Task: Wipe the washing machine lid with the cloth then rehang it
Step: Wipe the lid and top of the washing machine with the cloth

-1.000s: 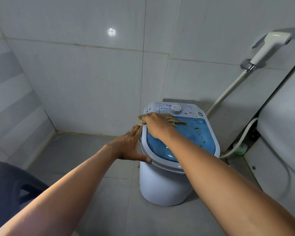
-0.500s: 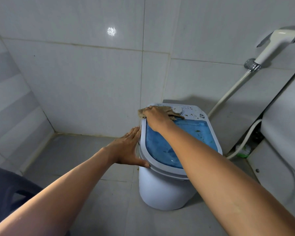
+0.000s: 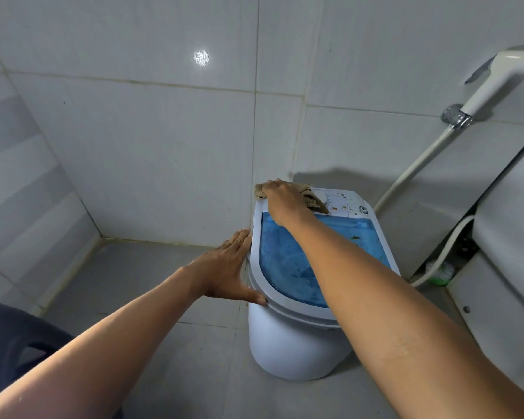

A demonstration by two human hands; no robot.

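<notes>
A small white washing machine [image 3: 288, 349] stands on the tiled floor, with a translucent blue lid [image 3: 288, 261] in a grey-white frame. My right hand [image 3: 285, 201] presses a tan cloth [image 3: 310, 196] flat on the control panel [image 3: 345, 204] at the machine's far left corner. The cloth hides the dial. Brown specks dot the panel to the right of the cloth, and a few lie on the lid. My left hand [image 3: 227, 267] lies flat against the machine's left rim, fingers together, thumb on the front edge, holding nothing.
White tiled walls meet in a corner behind the machine. A white spray nozzle [image 3: 496, 77] with its hose [image 3: 412, 173] hangs on the right wall. A white toilet [image 3: 511, 252] stands at the right. A dark stool [image 3: 15, 337] sits at the lower left. Grey floor tiles surround the machine.
My right hand has slid the cloth from the lid's far edge up onto the control panel, now covering the dial. The left hand has stayed on the rim.
</notes>
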